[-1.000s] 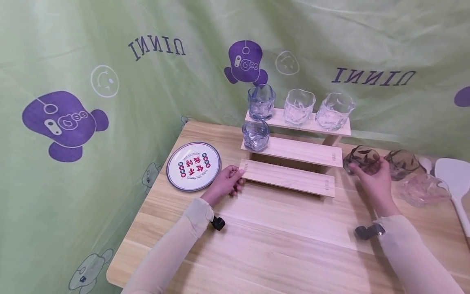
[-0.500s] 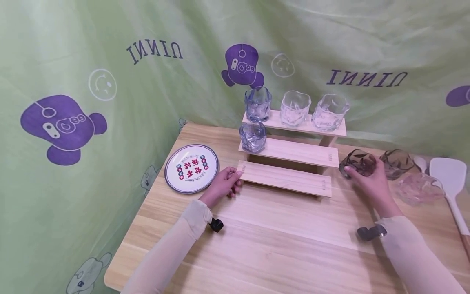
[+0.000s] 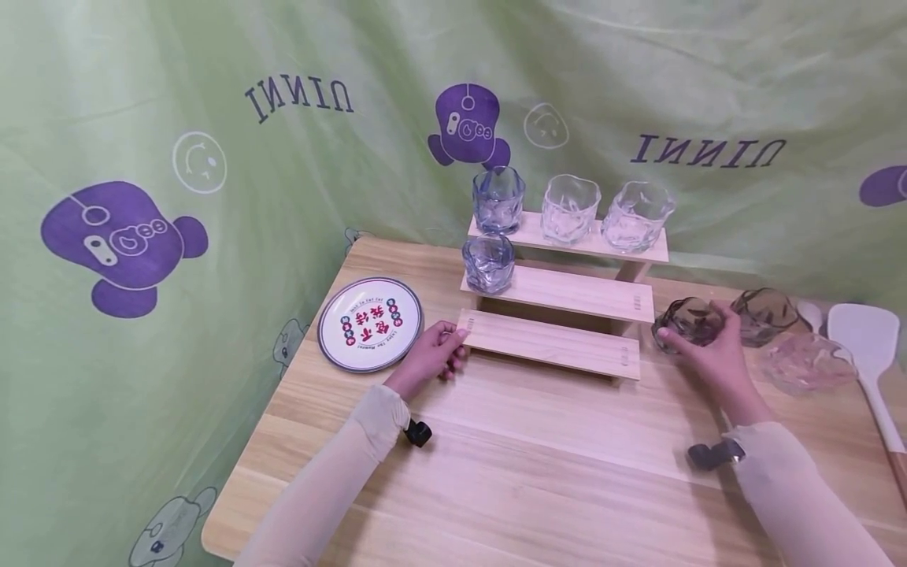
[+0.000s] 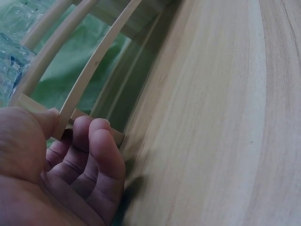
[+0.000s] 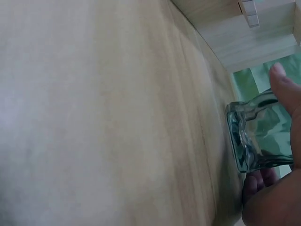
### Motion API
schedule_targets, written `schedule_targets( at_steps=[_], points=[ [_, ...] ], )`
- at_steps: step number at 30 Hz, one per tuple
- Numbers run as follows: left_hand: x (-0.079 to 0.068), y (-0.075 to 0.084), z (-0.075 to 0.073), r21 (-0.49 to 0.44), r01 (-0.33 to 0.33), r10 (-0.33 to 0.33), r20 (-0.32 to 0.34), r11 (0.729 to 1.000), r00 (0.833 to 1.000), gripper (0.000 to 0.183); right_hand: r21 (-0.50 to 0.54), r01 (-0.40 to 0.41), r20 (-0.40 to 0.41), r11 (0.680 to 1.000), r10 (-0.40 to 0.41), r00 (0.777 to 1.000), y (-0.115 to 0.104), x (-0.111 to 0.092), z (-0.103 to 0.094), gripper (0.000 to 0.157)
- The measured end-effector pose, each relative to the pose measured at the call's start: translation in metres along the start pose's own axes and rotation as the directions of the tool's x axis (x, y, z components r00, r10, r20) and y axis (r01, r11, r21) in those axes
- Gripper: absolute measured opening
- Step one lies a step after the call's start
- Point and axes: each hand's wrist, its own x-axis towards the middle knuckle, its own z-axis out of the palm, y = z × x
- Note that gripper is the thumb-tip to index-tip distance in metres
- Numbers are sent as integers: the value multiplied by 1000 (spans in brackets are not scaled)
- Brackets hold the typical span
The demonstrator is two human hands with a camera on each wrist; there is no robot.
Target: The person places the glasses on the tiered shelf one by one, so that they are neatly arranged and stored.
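Note:
My left hand (image 3: 434,351) pinches the left end of the lowest board (image 3: 549,343) of a three-step wooden rack; the left wrist view shows the thumb on top and the fingers curled below. On the other side, my right hand (image 3: 724,361) grips a smoky dark drinking glass (image 3: 686,321) just right of the rack. The right wrist view has this glass (image 5: 258,132) upright, its thick base close to the tabletop. A blue glass (image 3: 499,201) and two clear glasses, one central (image 3: 570,209) and one right (image 3: 638,217), stand on the top step. Another blue glass (image 3: 489,265) occupies the middle step's left end.
A second smoky glass (image 3: 765,316) and a pinkish glass (image 3: 808,364) stand right of my right hand. Beyond them lie a white spatula (image 3: 864,335) and a white spoon (image 3: 810,313). A printed plate (image 3: 333,339) is at the left. Green cloth (image 3: 397,47) hangs behind.
The head view has shifted slightly. Within the last half second my right hand and the smoky glass have moved a little left and nearer to me. My left hand stays on the board.

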Motion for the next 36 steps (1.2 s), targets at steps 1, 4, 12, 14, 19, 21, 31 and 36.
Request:
schedule_targets(
  at_steps=[1,4,12,14,19,21,31,36],
  points=[
    [-1,0,0,1,0,0,1,1000,1000,37,-6,2,-1,1000,-2,1000,0,-1,0,112],
    [-2,1,0,4,1,-1,3,1000,1000,38,-14,20,8,1000,-20,1000,2,-1,-1,112],
    [-3,0,-2,1,-4,4,-7,1000,1000,35,-36,51,67,998,-48,997,1,-1,-4,106],
    [-3,0,-1,-2,-8,8,-7,1000,1000,35,-24,56,59,998,-55,997,2,-2,-3,102],
    [-2,-1,0,2,-12,12,7,1000,1000,36,-2,47,-38,999,-47,998,4,-9,-2,96],
    [-1,-2,1,7,-12,12,16,1000,1000,37,-3,37,-89,999,-37,995,3,-12,-3,94],
    [0,-4,0,-4,-14,15,12,1000,1000,38,321,113,-216,940,-44,976,-37,-22,-10,77],
    [2,-4,-1,-10,-16,17,16,1000,1000,37,425,168,-214,890,-81,973,-62,-29,-10,75]
  ],
)
